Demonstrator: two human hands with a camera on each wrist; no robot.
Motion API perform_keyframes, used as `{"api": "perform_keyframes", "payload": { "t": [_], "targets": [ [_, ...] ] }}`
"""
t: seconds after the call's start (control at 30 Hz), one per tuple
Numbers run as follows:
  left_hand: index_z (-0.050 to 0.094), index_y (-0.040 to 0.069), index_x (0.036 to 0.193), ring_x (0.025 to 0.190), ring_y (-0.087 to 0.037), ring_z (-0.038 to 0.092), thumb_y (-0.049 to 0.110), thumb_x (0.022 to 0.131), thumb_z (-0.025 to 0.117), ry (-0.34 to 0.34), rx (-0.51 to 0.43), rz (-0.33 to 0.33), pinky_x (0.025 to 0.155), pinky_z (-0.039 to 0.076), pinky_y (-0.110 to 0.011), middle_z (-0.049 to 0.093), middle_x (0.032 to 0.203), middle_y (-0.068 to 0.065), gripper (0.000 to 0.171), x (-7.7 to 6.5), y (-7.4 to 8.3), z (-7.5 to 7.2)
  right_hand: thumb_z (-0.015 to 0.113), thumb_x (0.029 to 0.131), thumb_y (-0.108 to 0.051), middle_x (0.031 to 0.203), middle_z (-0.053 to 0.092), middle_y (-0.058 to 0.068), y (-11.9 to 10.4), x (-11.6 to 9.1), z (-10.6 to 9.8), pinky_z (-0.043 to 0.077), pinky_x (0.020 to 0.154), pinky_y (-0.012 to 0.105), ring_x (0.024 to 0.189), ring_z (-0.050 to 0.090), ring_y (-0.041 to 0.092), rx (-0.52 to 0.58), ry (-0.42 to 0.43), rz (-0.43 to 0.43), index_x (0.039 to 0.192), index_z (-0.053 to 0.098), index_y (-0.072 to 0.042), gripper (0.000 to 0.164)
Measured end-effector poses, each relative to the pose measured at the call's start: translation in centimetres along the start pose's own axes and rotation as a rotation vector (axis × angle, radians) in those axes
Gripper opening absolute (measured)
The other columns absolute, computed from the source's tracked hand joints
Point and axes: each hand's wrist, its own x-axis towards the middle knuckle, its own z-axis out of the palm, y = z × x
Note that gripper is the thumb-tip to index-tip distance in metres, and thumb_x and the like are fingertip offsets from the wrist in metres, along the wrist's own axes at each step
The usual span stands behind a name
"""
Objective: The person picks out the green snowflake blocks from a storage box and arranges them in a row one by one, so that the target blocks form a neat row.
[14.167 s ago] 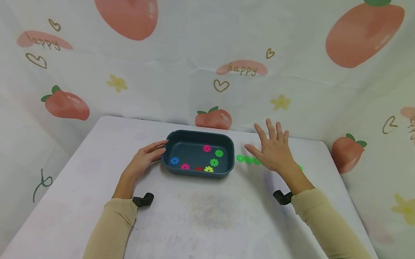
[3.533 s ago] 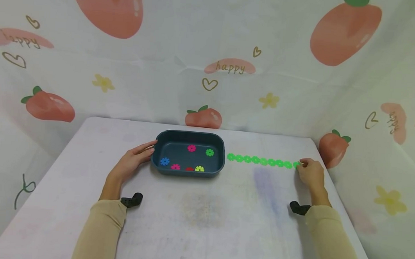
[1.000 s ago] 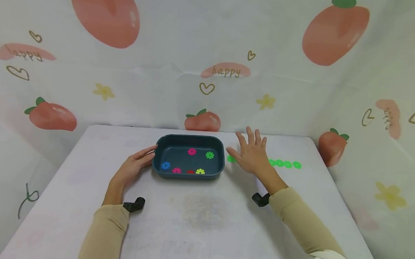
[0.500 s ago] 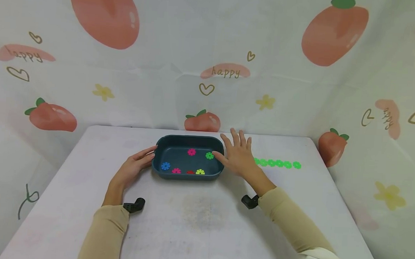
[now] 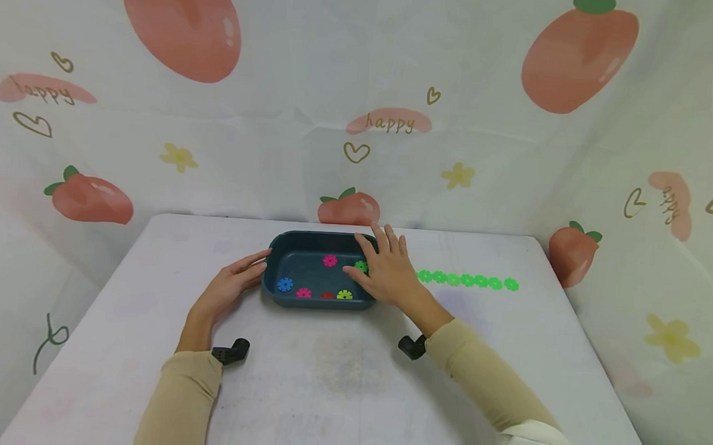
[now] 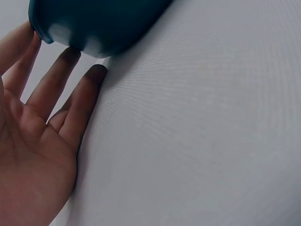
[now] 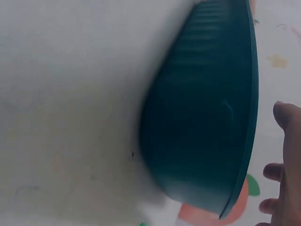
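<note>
A dark teal plastic basin (image 5: pixel 304 302) stands on the table, with notched flower-shaped discs inside. One green disc (image 5: pixel 361 266) lies at its right, partly covered by my right hand (image 5: pixel 388 271). That hand hovers over the basin's right end, fingers spread, holding nothing. In the right wrist view its fingertips are above the basin rim (image 7: pixel 254 94). My left hand (image 5: pixel 222 295) rests straight fingers against the basin's left end; the left wrist view shows fingertips touching the basin wall (image 6: pixel 94 28).
Also in the basin are pink discs (image 5: pixel 329 261), a blue disc (image 5: pixel 284 284), a yellow disc (image 5: pixel 344 294) and a partly hidden red disc (image 5: pixel 327 295). A row of green discs (image 5: pixel 468 280) stretches right across the white table (image 5: pixel 337 369). A printed cloth (image 5: pixel 288 138) hangs behind.
My right hand, earlier pinching a green disc at the row's right end, has moved left over the basin. Since the oldest frame, one green disc has left the basin. My left hand stays at the basin.
</note>
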Motion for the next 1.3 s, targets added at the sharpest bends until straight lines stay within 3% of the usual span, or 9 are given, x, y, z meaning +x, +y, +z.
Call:
{"api": "perform_keyframes", "payload": {
  "t": [0.3, 0.5, 0.73, 0.97, 1.3],
  "targets": [
    [0.044, 0.027, 0.156, 0.121, 0.007, 0.060, 0.044, 0.102, 0.060, -0.004, 0.010, -0.001, 0.102, 0.046, -0.010, 0.044, 0.161, -0.005, 0.058, 0.2, 0.1, 0.2, 0.045, 0.101, -0.066, 0.171, 0.015, 0.015, -1.3, 0.7, 1.0, 0.017, 0.126, 0.066, 0.158, 0.012, 0.041, 0.010, -0.020, -0.040, 0.161, 0.029, -0.023, 0.076],
    [0.045, 0.028, 0.155, 0.121, 0.008, 0.060, 0.048, 0.100, 0.062, 0.000, 0.013, -0.010, 0.103, 0.046, -0.011, 0.044, 0.162, -0.004, 0.062, 0.2, 0.2, 0.3, 0.044, 0.102, -0.064, 0.168, 0.021, 0.017, -2.0, 1.2, 1.4, 0.025, 0.127, 0.056, 0.155, 0.021, 0.041, 0.033, -0.022, -0.044, 0.161, 0.030, -0.019, 0.075],
    [0.044, 0.030, 0.155, 0.120, 0.009, 0.059, 0.053, 0.097, 0.063, 0.008, 0.032, -0.023, 0.102, 0.045, -0.010, 0.044, 0.162, -0.002, 0.065, 0.3, 0.2, 0.0, 0.044, 0.102, -0.065, 0.164, 0.028, 0.019, -3.0, 1.7, 1.5, 0.044, 0.115, 0.056, 0.145, 0.037, 0.047, 0.170, -0.160, 0.065, 0.161, 0.029, -0.020, 0.075],
    [0.044, 0.029, 0.156, 0.120, 0.010, 0.059, 0.048, 0.100, 0.061, 0.002, 0.023, -0.015, 0.099, 0.045, -0.008, 0.042, 0.163, -0.004, 0.062, 0.3, -0.1, 0.1, 0.045, 0.102, -0.064, 0.162, 0.031, 0.021, -3.5, 2.3, 1.6, 0.043, 0.116, 0.054, 0.139, 0.046, 0.045, 0.277, -0.251, 0.159, 0.161, 0.029, -0.018, 0.077],
    [0.044, 0.028, 0.156, 0.120, 0.010, 0.059, 0.050, 0.099, 0.062, 0.005, 0.018, -0.007, 0.099, 0.046, -0.008, 0.043, 0.162, -0.003, 0.063, 0.3, -0.1, 0.0, 0.051, 0.102, -0.059, 0.159, 0.037, 0.022, -3.4, 2.7, 1.6, 0.044, 0.117, 0.053, 0.140, 0.050, 0.037, 0.332, -0.302, 0.162, 0.160, 0.031, -0.014, 0.076]
  ]
}}
